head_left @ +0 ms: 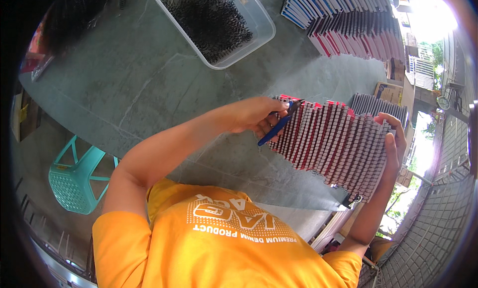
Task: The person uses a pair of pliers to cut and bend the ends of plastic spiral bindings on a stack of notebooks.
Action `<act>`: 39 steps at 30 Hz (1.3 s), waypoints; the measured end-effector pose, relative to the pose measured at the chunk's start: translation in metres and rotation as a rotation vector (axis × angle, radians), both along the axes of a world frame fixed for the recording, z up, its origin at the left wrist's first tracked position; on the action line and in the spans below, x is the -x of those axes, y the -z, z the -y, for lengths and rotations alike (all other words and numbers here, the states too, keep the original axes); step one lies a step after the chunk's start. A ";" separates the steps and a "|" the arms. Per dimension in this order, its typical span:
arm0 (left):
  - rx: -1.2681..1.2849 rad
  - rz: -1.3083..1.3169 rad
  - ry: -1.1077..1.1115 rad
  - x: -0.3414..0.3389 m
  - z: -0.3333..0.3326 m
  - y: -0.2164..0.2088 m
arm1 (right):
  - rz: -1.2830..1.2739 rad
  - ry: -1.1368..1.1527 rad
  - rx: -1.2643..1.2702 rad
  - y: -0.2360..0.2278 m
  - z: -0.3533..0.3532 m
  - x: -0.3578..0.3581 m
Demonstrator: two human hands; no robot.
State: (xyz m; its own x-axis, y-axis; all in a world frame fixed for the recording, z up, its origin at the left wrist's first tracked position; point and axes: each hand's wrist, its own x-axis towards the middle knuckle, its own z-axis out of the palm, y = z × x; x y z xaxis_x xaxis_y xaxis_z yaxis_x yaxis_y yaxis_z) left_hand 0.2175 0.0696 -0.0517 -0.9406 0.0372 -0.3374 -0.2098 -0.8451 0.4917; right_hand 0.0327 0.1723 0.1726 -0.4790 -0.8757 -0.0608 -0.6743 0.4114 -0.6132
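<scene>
In the head view we look down on a grey bench (149, 79) and on our own orange shirt at the lower edge. Our left hand (256, 116) is clamped around a pair of blue-handled pliers (279, 124), whose dark tip rests on the upper left corner of a fanned stack of spiral-bound notebooks (333, 143). Our right hand (393, 148) grips the far right end of that stack, fingers curled over its top edge and thumb behind, so the stack is held on edge between both hands, just above the bench. The notebooks show red covers and rows of white binding coils along their spines.

At the top of the view sits a clear plastic tub (259, 19), rectangular and set at a slant; it is filled with a tangle of black wire binding coils (209, 19) that nearly cover its floor, leaving a bare strip along the right wall. To the right of the tub, well apart from our hands, lie more bound notebooks (353, 24) in overlapping rows, blue-edged ones above and red-edged ones below. Behind the held stack a further dark-spined batch (373, 105) leans near a cardboard box (389, 92). A teal plastic stool (74, 181) stands on the floor to the left, beside the bench edge.
</scene>
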 end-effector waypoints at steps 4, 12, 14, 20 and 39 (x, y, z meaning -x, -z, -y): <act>-0.088 0.016 0.027 0.001 0.008 -0.004 | 0.036 0.024 0.015 0.002 -0.002 -0.001; -0.229 -0.022 0.054 -0.003 0.010 -0.005 | 0.044 0.014 0.019 0.000 -0.002 -0.001; -0.248 -0.010 0.057 -0.002 0.010 -0.005 | 0.041 0.011 0.034 0.002 -0.002 0.000; -0.240 0.029 0.049 0.001 0.010 -0.006 | 0.050 0.012 0.043 0.003 -0.004 0.003; 0.095 0.040 0.058 0.000 0.005 -0.024 | 0.008 0.009 0.025 0.001 -0.003 0.003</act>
